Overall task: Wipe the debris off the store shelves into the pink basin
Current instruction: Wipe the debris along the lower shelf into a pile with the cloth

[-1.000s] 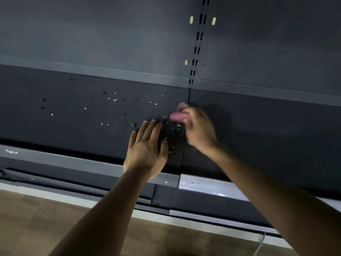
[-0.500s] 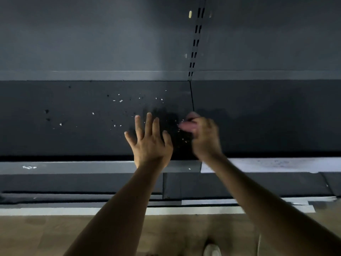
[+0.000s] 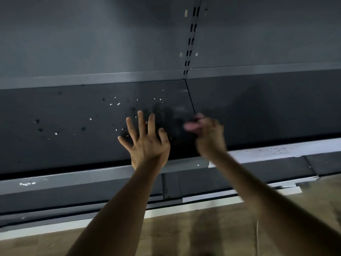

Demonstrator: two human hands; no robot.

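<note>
- Here, the left hand (image 3: 147, 145) holds its fingers (image 3: 140, 122) spread over the dark shelf (image 3: 55, 154).
- The blurred right hand (image 3: 210, 139) curls round a pink cloth (image 3: 190, 126).
- Debris (image 3: 118, 103) speckles the shelf left of both hands.
- Behind is a grey back panel (image 3: 92, 43) with a slotted upright (image 3: 191, 34); below is a brown floor (image 3: 184, 233).

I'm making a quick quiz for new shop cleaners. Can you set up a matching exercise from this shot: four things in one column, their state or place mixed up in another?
1 left hand
2 right hand
3 debris
4 slotted upright

A grips a pink cloth
B scattered on the dark shelf
C fingers spread, holding nothing
D runs up the back panel

Pairs: 1-C, 2-A, 3-B, 4-D
</note>
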